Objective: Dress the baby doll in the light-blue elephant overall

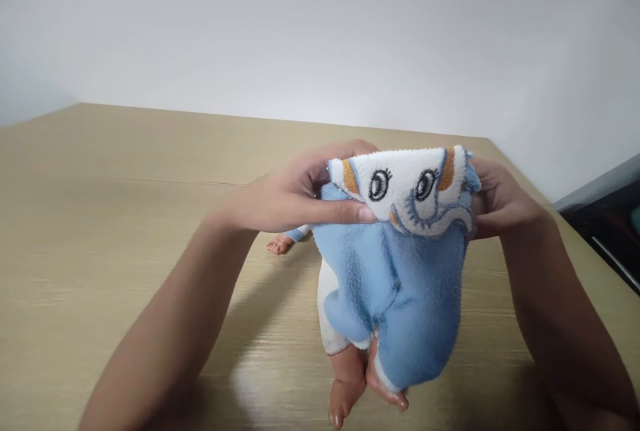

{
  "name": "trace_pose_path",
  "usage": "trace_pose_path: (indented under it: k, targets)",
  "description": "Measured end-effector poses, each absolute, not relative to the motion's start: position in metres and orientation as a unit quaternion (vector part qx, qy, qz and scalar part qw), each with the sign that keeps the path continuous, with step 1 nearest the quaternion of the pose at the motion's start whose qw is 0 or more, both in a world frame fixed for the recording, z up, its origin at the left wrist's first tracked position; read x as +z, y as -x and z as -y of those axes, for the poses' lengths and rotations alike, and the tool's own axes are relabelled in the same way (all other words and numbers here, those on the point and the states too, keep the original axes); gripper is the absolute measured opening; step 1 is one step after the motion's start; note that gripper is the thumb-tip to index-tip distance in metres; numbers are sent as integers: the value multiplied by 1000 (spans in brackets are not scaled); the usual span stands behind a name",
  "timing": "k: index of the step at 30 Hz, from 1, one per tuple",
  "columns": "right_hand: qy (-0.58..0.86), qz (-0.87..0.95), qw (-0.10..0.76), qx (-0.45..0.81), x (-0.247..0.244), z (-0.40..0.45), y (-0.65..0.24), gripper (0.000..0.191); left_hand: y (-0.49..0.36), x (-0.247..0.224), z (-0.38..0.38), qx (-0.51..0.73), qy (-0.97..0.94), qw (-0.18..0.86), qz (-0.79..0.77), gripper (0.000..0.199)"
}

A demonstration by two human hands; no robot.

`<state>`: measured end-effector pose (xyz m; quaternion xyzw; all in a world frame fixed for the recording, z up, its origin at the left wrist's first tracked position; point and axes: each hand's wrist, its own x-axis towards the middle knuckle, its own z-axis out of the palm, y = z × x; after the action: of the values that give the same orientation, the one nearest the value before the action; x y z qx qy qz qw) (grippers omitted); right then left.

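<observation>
A light-blue fleecy doll garment (420, 298) hangs between my hands, two short leg-like parts pointing down. Its white upper part (400, 181) carries embroidered eyes, a curled trunk shape and orange patches. My left hand (300, 194) grips the garment's upper left edge, thumb pressed on the front. On the opposite edge, my right hand (500, 201) is closed, with its fingertips partly hidden behind the cloth. Behind and below the garment lies a doll (345, 378), its bare feet towards me and a white-clothed leg showing. The doll's head and most of its body are hidden.
One small doll hand (279, 244) with a blue-and-white cuff shows left of the garment. The light wooden table (125, 231) reaches back to a pale wall (300, 31). Beyond the table's right edge stands a dark object (610, 218), which I cannot make out.
</observation>
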<state>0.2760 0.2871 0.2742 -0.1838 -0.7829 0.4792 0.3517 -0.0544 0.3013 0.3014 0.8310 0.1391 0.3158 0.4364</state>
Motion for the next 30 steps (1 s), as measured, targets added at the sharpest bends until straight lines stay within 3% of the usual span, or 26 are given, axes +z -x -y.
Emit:
trace_pose_path:
  k: [2, 5, 8, 13, 16, 19, 22, 26, 30]
  targets:
    - [188, 775, 348, 493, 273, -284, -272, 45, 50, 298, -298, 344, -815, 437, -163, 41]
    - [211, 791, 242, 521, 276, -277, -254, 58, 41, 293, -290, 375, -787, 446, -203, 46]
    - [161, 809, 186, 533, 278, -270, -234, 44, 42, 291, -287, 359, -785, 452, -222, 46]
    - [124, 823, 221, 509, 269, -268, -229, 22, 64, 294, -291, 216, -826, 470, -223, 32]
    - [143, 806, 238, 522, 264, -269, -232, 29, 69, 295, -292, 183, -827, 479, -230, 32]
    - [138, 803, 218, 537, 264, -270, -223, 39, 64, 292, -292, 264, -813, 467, -225, 37]
    - [120, 815, 181, 537, 266, -270, -211, 34, 57, 288, -292, 307, -807, 448, -231, 35]
    - [116, 832, 197, 506, 266, -270, -215, 21, 61, 288, -294, 223, -818, 476, -233, 34]
    - [155, 815, 232, 508, 263, -269, -233, 34, 69, 293, -297, 160, -841, 481, -189, 38]
